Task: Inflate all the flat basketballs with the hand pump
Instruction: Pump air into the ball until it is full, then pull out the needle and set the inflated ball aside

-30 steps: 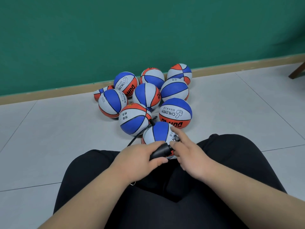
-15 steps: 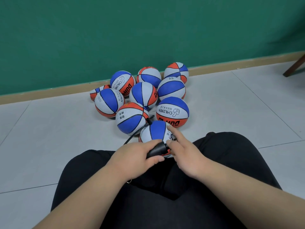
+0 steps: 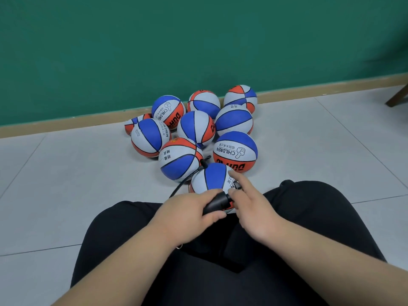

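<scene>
- Your left hand (image 3: 189, 212) gripped the pump (image 3: 217, 200).
- Your right hand (image 3: 249, 208) was open, forefinger on the ball (image 3: 212, 177).
- The pump lay over the ball between your knees (image 3: 309, 202), tip pointing up-right.

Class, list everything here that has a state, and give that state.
nearest basketball, round, by the knees.
hand pump, gripped by the left hand.
right hand, fingers resting on the nearest basketball.
far-left basketball, looks flat, half hidden.
</scene>
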